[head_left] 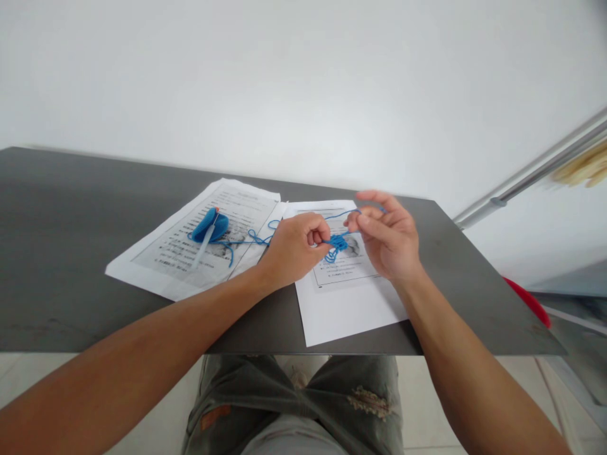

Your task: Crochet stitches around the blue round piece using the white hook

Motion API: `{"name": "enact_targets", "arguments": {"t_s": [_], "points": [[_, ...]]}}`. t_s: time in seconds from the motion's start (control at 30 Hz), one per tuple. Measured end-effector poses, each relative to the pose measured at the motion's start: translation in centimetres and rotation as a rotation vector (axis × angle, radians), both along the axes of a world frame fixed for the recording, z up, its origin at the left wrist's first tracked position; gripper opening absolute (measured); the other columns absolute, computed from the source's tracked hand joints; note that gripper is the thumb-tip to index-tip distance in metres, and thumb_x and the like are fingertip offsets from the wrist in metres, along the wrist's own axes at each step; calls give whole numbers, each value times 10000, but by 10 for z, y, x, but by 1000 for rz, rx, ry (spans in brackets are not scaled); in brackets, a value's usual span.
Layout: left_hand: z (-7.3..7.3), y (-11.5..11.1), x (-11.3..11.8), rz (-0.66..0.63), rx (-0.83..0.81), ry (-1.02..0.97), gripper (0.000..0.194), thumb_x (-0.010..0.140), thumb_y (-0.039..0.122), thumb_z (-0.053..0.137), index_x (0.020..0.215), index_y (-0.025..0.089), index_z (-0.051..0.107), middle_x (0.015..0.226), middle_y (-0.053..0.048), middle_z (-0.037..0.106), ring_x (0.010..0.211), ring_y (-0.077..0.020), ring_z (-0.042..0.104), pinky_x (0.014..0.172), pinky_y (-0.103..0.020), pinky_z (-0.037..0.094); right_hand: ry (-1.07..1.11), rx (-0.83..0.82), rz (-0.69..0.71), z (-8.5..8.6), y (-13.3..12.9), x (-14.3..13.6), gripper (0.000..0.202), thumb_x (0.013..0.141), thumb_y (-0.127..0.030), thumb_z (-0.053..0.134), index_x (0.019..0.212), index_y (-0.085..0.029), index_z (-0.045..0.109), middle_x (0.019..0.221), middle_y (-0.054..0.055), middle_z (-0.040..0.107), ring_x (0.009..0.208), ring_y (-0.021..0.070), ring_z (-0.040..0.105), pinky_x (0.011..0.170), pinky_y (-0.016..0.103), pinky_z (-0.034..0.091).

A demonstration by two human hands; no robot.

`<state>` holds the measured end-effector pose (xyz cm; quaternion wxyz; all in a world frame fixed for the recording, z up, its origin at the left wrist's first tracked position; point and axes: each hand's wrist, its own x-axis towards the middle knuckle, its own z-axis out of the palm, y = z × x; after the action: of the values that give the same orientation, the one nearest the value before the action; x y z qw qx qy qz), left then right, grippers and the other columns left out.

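A small knotted bunch of blue cord point(336, 248) hangs from the pinched fingers of my left hand point(300, 246), above a printed sheet point(348, 313). Just to its right is my right hand point(389, 237), thumb and index finger together on a strand of the cord, the other fingers raised. From my left hand the cord runs left in loose loops to a blue wound piece point(208, 224), which lies on a second printed sheet point(159, 278). A pale pen-like stick point(203, 246) with an orange tip rests over the wound piece.
The dark grey table point(61, 253) stands against a white wall point(284, 82). A metal rail point(535, 170) runs along the right, with a yellowish bundle point(585, 165) behind it. Something red point(528, 302) shows beyond the table's right edge. My legs are below the front edge.
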<state>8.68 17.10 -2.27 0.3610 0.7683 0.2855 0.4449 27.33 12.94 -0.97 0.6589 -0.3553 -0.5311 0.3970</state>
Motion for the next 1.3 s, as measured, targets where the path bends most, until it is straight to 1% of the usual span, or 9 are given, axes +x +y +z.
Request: {"name": "enact_targets", "arguments": {"t_s": [0.17, 0.5, 0.63, 0.73, 0.8, 0.87, 1.0, 1.13, 1.3], "points": [[-1, 1, -1, 33, 112, 18, 249, 673, -50, 652, 679, 186, 573, 654, 62, 563, 612, -97, 503, 619, -249, 392, -343, -8, -26, 2, -6, 14, 147, 770, -281, 891, 880, -231, 807, 740, 0, 665, 673, 139, 567, 630, 301, 429], [-1, 2, -2, 38, 135, 15, 251, 702, -1, 630, 682, 207, 492, 657, 53, 547, 607, -111, 504, 598, -263, 400, -618, -93, 22, 0, -6, 7, 183, 791, -311, 849, 912, -182, 803, 621, -50, 474, 574, 100, 391, 560, 289, 309], [-1, 0, -1, 99, 76, -99, 341, 623, -4, 615, 877, 214, 551, 830, 31, 598, 653, -110, 540, 587, -252, 439, -632, -94, -65, -2, -6, 5, 180, 818, -331, 819, 816, -170, 738, 591, -58, 456, 542, 89, 363, 525, 280, 271], [3, -1, 0, 164, -55, -175, 263, 658, 73, 676, 828, 213, 532, 709, 54, 557, 566, -96, 491, 512, -240, 392, -598, -84, -136, -3, -5, 1, 225, 845, -356, 796, 783, -181, 670, 586, -54, 501, 526, 88, 376, 507, 278, 271], [6, -2, 0, 115, -202, -148, 191, 747, 213, 730, 725, 206, 540, 576, 58, 535, 487, -90, 460, 459, -239, 355, -570, -75, -161, -4, -5, -1, 257, 858, -367, 791, 769, -192, 626, 593, -48, 532, 524, 90, 388, 504, 277, 279], [8, -2, 1, 61, -335, -118, 240, 773, 322, 766, 684, 192, 585, 530, 35, 577, 459, -94, 487, 426, -233, 354, -545, -62, -144, -6, -5, -3, 275, 863, -380, 798, 778, -200, 608, 610, -46, 546, 533, 92, 404, 511, 275, 294], [6, -1, 4, -4, -506, -212, 193, 744, 318, 807, 748, 158, 698, 570, 2, 680, 478, -97, 570, 454, -216, 445, -550, -33, -53, -9, -6, -6, 260, 876, -399, 795, 840, -204, 627, 640, -50, 535, 576, 105, 451, 547, 275, 343], [4, 1, 6, -14, -543, -306, 118, 692, 226, 826, 732, 146, 750, 608, -7, 722, 537, -108, 638, 540, -223, 526, -604, -51, -50, -9, -8, -9, 250, 887, -387, 770, 820, -202, 615, 660, -43, 540, 601, 112, 471, 566, 276, 380], [2, 3, 4, -16, -419, -257, 49, 740, 202, 777, 707, 167, 784, 626, 6, 724, 560, -103, 621, 568, -229, 523, -584, -84, -169, -9, -6, -12, 247, 842, -366, 789, 816, -209, 600, 711, -31, 553, 639, 116, 485, 568, 266, 414]]}}
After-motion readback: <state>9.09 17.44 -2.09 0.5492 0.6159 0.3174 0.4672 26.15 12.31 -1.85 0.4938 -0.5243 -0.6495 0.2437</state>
